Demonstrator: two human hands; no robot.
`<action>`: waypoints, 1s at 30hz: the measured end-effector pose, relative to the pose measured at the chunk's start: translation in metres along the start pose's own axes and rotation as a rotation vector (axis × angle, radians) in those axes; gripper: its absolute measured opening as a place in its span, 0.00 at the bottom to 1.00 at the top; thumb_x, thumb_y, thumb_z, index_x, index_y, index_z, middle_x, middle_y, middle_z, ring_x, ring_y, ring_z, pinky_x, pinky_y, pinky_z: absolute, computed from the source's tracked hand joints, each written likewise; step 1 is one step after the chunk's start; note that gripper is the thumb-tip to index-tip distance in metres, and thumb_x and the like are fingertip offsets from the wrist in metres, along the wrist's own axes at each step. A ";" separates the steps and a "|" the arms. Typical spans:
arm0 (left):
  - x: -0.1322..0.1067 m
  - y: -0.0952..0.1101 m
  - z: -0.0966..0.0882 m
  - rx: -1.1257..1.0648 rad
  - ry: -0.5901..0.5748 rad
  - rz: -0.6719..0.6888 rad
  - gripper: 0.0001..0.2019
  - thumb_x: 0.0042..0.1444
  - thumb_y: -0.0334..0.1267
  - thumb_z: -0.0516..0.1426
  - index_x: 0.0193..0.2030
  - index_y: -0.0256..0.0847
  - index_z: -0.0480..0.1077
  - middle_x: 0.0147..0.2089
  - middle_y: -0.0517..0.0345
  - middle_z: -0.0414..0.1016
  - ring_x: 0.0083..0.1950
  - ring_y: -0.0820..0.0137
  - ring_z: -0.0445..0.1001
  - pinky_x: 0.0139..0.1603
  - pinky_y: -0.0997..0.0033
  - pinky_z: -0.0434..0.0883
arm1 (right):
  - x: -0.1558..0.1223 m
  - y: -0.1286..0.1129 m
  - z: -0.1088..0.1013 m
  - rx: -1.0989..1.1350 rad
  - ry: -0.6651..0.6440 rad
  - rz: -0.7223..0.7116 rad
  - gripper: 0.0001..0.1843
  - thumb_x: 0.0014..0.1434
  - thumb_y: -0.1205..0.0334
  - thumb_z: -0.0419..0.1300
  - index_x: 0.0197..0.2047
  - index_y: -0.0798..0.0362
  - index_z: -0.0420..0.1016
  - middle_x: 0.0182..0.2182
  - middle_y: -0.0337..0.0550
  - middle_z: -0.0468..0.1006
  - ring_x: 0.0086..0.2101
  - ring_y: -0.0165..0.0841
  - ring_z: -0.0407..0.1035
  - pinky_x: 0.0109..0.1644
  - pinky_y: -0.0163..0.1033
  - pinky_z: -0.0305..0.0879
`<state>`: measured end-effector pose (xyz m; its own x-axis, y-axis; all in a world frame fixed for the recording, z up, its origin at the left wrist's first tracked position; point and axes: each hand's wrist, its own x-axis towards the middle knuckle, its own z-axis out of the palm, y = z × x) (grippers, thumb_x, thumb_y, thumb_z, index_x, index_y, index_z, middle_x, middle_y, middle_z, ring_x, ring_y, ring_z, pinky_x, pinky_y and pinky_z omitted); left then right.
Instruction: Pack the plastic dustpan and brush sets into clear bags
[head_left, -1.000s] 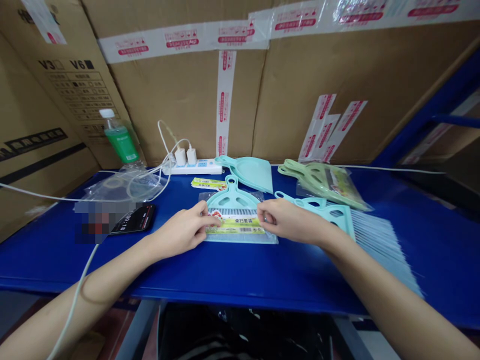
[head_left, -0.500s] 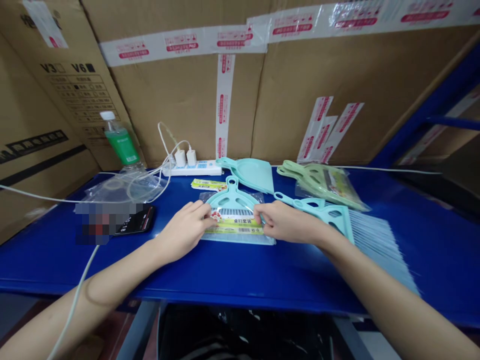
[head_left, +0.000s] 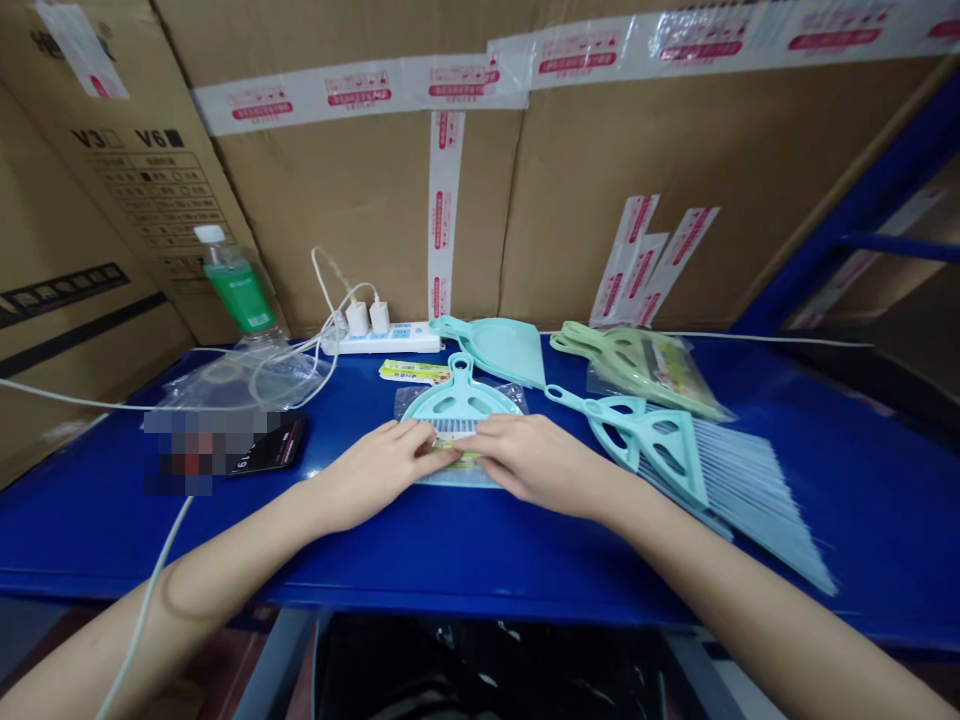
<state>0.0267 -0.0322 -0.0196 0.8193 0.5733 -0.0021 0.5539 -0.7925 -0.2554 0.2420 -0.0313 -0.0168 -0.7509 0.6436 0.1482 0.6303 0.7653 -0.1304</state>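
Note:
A small mint-green brush (head_left: 459, 403) lies in a clear plastic bag with a yellow-green label on the blue table (head_left: 480, 545). My left hand (head_left: 375, 468) rests on the bag's left part, fingers stretched flat over the label. My right hand (head_left: 529, 460) lies flat over the bag's right and middle part, fingertips meeting the left hand's. Both hands press on the bag and hide most of the label.
Behind the bag lie a mint dustpan (head_left: 501, 347), a loose label card (head_left: 414, 371) and a power strip (head_left: 379, 339) with chargers. To the right are several mint brushes (head_left: 697, 470) and a bagged green set (head_left: 645, 367). Left: empty bags (head_left: 240, 375), a phone (head_left: 266, 450), a green bottle (head_left: 234, 285). Cardboard boxes stand behind.
Both hands slid inward over the bagged brush. The right hand moved left from the bag's right edge across the label until its fingers met the left hand's.

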 end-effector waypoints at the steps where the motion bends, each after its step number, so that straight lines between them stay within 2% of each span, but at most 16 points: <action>1: 0.000 0.000 0.000 0.002 -0.005 0.004 0.26 0.61 0.22 0.42 0.63 0.46 0.58 0.47 0.53 0.69 0.47 0.65 0.68 0.47 0.64 0.66 | 0.000 0.000 0.001 -0.009 -0.003 -0.010 0.17 0.60 0.72 0.50 0.49 0.54 0.74 0.35 0.47 0.76 0.36 0.37 0.69 0.35 0.38 0.59; 12: 0.000 -0.001 0.002 -0.016 0.023 0.010 0.24 0.61 0.22 0.42 0.61 0.44 0.61 0.45 0.53 0.69 0.45 0.66 0.68 0.46 0.67 0.66 | -0.005 0.002 -0.007 -0.169 -0.083 0.003 0.18 0.56 0.73 0.53 0.44 0.50 0.78 0.29 0.43 0.77 0.29 0.32 0.68 0.30 0.36 0.49; 18: 0.001 -0.002 0.005 -0.013 0.044 0.007 0.25 0.60 0.22 0.42 0.60 0.45 0.62 0.43 0.54 0.68 0.42 0.68 0.68 0.43 0.68 0.66 | -0.007 0.002 -0.007 -0.171 -0.094 0.041 0.20 0.54 0.74 0.52 0.43 0.48 0.79 0.29 0.43 0.76 0.30 0.33 0.67 0.31 0.37 0.52; 22: 0.003 -0.001 0.004 -0.002 0.035 0.000 0.24 0.59 0.22 0.45 0.59 0.45 0.64 0.42 0.54 0.68 0.42 0.67 0.69 0.42 0.68 0.65 | -0.006 0.004 -0.005 -0.163 -0.088 0.039 0.21 0.52 0.76 0.53 0.44 0.48 0.80 0.28 0.43 0.74 0.32 0.34 0.66 0.36 0.39 0.55; 30: 0.005 -0.002 -0.002 0.068 0.046 0.007 0.21 0.58 0.24 0.48 0.55 0.46 0.69 0.38 0.54 0.70 0.40 0.65 0.69 0.39 0.67 0.61 | -0.010 0.009 -0.011 -0.140 -0.107 0.063 0.24 0.54 0.77 0.52 0.45 0.44 0.80 0.25 0.44 0.71 0.31 0.36 0.59 0.36 0.40 0.52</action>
<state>0.0294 -0.0280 -0.0171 0.8302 0.5560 0.0401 0.5377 -0.7796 -0.3211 0.2569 -0.0309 -0.0086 -0.7210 0.6919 0.0375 0.6925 0.7215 0.0024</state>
